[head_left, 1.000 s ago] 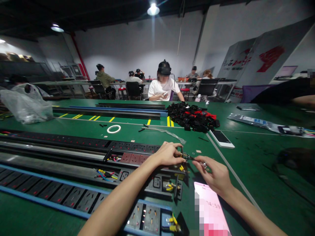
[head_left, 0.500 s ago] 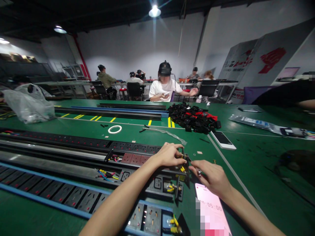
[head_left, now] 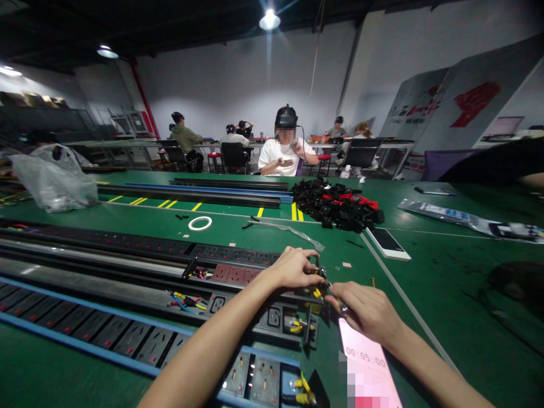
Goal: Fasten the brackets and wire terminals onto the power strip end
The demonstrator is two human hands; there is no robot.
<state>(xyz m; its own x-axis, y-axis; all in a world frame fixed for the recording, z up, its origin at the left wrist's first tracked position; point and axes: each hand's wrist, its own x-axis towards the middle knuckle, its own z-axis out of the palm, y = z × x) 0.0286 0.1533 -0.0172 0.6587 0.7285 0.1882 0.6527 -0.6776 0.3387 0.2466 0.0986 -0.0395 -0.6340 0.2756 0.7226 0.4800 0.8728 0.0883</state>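
My left hand [head_left: 297, 268] is closed on the black end plate [head_left: 318, 263] at the right end of a black socket strip [head_left: 238, 255]. Facing it, my right hand [head_left: 365, 309] is closed round a small metal tool [head_left: 343, 309], whose tip meets the end plate; the tool is mostly hidden by the fingers. Yellow wires [head_left: 317, 293] show just below the left fingertips. Nearer to me lie another black strip [head_left: 273, 317] with a loose-wired end and a blue-edged strip [head_left: 263, 377] of sockets.
A phone with a pink timer screen [head_left: 368, 362] lies under my right hand. Beyond are a white phone [head_left: 389, 243], a pile of black and red parts [head_left: 335, 204], a tape ring [head_left: 199, 223], a plastic bag [head_left: 55, 178] and long rails [head_left: 212, 195]. Opposite sits a person [head_left: 285, 147].
My right hand has turned slightly at the end plate, its fingers folded further over the tool. My left hand keeps its hold. The person opposite has raised a hand toward the head.
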